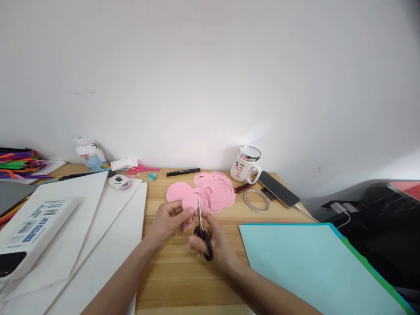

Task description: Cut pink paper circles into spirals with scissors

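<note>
Between its thumb and fingers, my left hand pinches a small pink paper piece. My right hand grips a pair of black-handled scissors, thumb and fingers at the handles. The blades point away from me, at the right edge of the held piece. Just beyond both hands lies a pile of pink paper cutouts with curved edges and cut-out openings. A round pink paper piece is to the left of that pile.
A white mug, a phone and a ring-shaped band stand or lie right of the pile. Light-blue sheets cover the right side; white boards the left. A black marker lies behind, near pink scissors.
</note>
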Motion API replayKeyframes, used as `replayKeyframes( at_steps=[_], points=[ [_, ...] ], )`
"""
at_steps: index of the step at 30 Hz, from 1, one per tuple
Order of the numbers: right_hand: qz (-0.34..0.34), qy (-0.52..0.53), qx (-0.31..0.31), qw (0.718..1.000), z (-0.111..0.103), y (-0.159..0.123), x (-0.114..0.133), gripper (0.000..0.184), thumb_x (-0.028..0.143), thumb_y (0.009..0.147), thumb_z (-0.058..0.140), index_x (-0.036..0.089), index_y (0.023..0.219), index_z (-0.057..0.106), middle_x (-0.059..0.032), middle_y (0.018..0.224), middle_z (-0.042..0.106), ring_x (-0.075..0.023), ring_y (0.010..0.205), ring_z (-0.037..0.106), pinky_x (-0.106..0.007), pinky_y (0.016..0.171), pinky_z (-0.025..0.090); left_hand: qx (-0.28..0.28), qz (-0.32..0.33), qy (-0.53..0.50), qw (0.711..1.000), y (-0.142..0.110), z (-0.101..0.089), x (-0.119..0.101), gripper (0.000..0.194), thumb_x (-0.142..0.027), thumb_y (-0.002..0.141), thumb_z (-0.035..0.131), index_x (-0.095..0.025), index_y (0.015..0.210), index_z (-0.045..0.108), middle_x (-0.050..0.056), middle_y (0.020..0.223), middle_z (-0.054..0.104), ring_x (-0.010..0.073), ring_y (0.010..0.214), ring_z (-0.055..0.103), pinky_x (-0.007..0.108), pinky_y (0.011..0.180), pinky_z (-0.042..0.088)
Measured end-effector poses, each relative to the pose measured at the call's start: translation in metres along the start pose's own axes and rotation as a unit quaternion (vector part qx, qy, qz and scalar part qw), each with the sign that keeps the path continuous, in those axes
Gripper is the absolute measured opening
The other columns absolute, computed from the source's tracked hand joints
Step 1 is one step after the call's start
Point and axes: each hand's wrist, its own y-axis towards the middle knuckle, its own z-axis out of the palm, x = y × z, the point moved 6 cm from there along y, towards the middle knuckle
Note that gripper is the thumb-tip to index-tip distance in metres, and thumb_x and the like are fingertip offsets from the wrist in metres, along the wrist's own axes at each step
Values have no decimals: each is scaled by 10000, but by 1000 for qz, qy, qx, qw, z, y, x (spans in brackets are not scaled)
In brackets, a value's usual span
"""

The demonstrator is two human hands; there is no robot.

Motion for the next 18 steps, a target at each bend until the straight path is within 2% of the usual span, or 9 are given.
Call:
replayKeyframes(
  at_steps=[4,9,13,18],
  points=[
    [-2,9,6,1000,0,1,1,550,394,607,720,230,1008,381,110,532,478,-79,383,443,-193,387,359,9,-1,35,999,-1,0,1,297,-363,740,639,-140,563,557,-40,464,520,40,358,393,154,341,276],
    [-40,30,10,999,-4,3,5,597,373,583,766,219,1031,404,79,590,506,-83,472,428,-191,437,319,34,-6,41,999,-1,1,2,266,-361,724,651,-136,605,572,-38,505,524,40,379,391,157,351,279],
    [-48,23,13,999,-7,3,4,604,383,596,760,219,1055,403,86,573,495,-74,454,382,-183,424,305,18,0,45,999,-1,-1,2,271,-375,726,649,-140,612,580,-43,490,514,40,372,381,158,346,275],
    [-29,14,4,999,-7,3,3,601,392,599,752,221,1050,393,88,569,492,-80,441,417,-188,413,332,-1,3,43,999,0,-3,1,295,-368,712,666,-152,557,539,-51,447,492,41,358,365,158,340,262]
  ],
)
